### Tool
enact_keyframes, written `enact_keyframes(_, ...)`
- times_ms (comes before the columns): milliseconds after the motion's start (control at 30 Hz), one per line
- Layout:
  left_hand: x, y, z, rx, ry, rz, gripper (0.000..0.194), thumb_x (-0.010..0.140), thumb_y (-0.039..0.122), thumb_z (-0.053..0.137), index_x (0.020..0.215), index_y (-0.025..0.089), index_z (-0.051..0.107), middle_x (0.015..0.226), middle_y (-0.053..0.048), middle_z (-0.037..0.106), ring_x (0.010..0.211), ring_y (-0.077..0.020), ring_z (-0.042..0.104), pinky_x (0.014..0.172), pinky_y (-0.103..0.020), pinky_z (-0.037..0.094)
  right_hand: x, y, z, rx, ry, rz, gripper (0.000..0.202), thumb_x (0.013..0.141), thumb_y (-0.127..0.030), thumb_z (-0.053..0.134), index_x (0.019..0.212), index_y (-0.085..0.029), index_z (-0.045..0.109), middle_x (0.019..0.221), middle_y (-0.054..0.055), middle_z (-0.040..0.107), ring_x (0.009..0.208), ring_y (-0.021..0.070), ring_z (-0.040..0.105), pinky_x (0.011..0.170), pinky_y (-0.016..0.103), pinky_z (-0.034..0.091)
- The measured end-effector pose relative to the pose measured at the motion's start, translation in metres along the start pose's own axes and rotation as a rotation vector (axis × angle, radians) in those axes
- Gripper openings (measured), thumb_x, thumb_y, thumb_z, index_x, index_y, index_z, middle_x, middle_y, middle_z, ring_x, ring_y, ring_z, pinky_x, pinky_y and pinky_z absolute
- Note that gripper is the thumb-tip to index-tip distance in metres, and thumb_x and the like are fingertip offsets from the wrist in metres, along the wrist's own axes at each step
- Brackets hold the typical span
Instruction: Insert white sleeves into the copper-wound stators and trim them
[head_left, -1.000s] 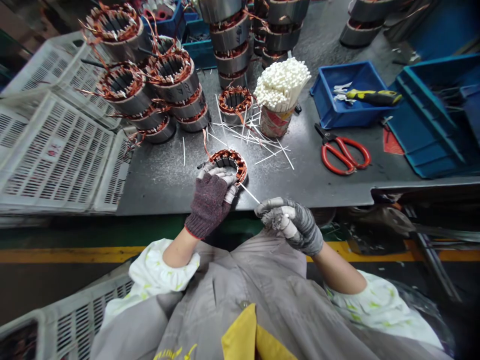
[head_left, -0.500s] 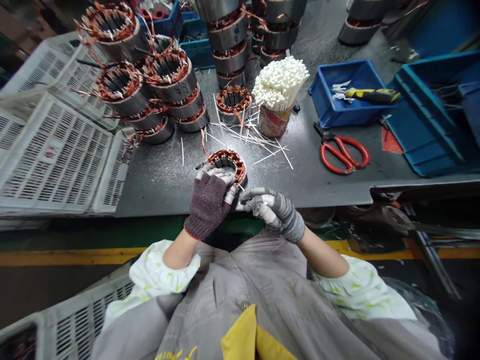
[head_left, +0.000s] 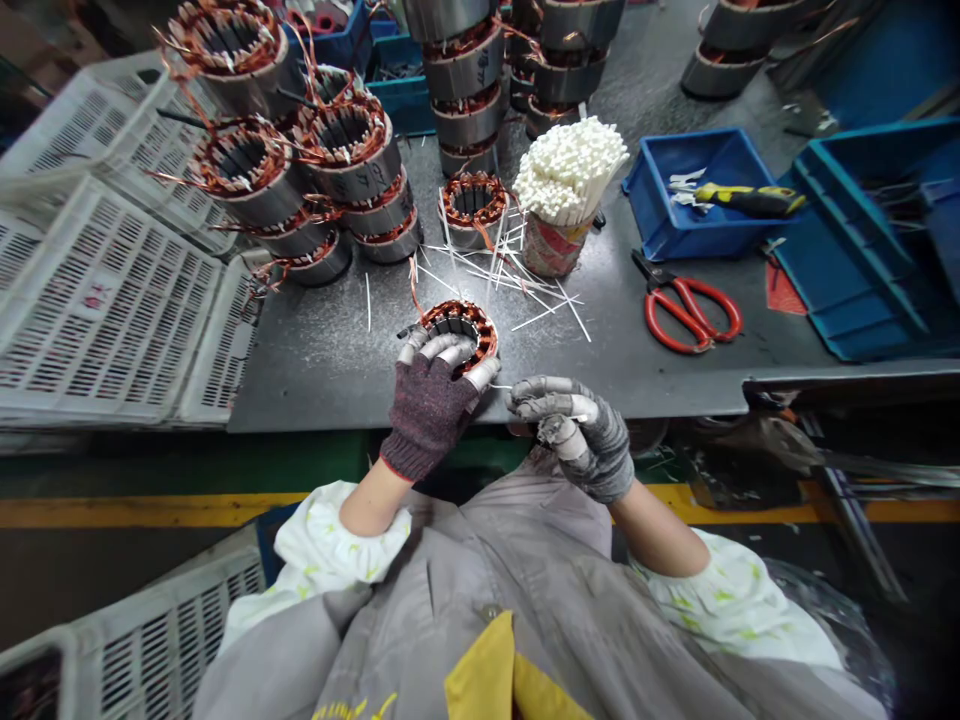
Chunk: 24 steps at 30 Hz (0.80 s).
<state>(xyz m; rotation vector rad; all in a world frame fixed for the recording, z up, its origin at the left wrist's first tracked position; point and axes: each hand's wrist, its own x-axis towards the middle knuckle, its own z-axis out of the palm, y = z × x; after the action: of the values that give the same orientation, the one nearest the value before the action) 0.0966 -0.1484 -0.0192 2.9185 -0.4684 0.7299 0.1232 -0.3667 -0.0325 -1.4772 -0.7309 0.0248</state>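
A motor stator (head_left: 486,335) with copper windings lies near the front edge of the bench. My left hand (head_left: 427,405), in a dark maroon glove with white-wrapped fingertips, grips its near side. The fingers reach over the rim, the thumb rests at the near right, and together they hide part of the ring. Just to the right, my right hand (head_left: 585,430) in a grey glove is closed in a pinch. A thin white stick (head_left: 502,387) pokes out from its fingertips toward the stator; the rest of the stick is hidden.
Behind the stator, loose white sticks (head_left: 551,308) lie around a can (head_left: 553,245) full of them. Stacked stators (head_left: 356,170) stand left and behind. Red-handled cutters (head_left: 694,315), a blue bin (head_left: 694,240) with a yellow-black tool, and white crates (head_left: 112,310) flank the bench.
My right hand has drawn back to the right, away from the stator, with the white stick. My left thumb has stretched out along the stator's near right side. The view has shifted slightly.
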Motion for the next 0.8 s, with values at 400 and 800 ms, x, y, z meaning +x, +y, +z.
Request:
enact_keyframes(400, -0.003, 0.015, 0.003, 0.021, 0.032, -0.109, 0.032, 0.092, 0.024, 0.062, 0.120, 0.034, 0.070, 0.128, -0.006, 0.069, 0.129, -0.0295, 0.057, 0.111, -0.057, 0.037, 0.032, 0.010, 0.008, -0.295, 0.105, 0.156, 0.014, 0.090, -0.033, 0.065, 0.088, -0.022, 0.073, 0.089, 0.006, 0.076, 0.083, 0.0204, 0.072, 0.078, 0.035, 0.060)
enact_keyframes(800, -0.006, 0.018, 0.001, -0.053, 0.053, -0.162, 0.039, 0.098, 0.018, 0.047, 0.135, 0.014, 0.057, 0.135, -0.014, 0.066, 0.140, -0.0269, 0.051, 0.124, -0.052, 0.031, 0.050, 0.004, 0.027, -0.224, -0.013, 0.561, 0.022, 0.084, -0.036, 0.057, 0.069, -0.020, 0.057, 0.067, 0.002, 0.061, 0.062, 0.0139, 0.054, 0.063, 0.028, 0.046)
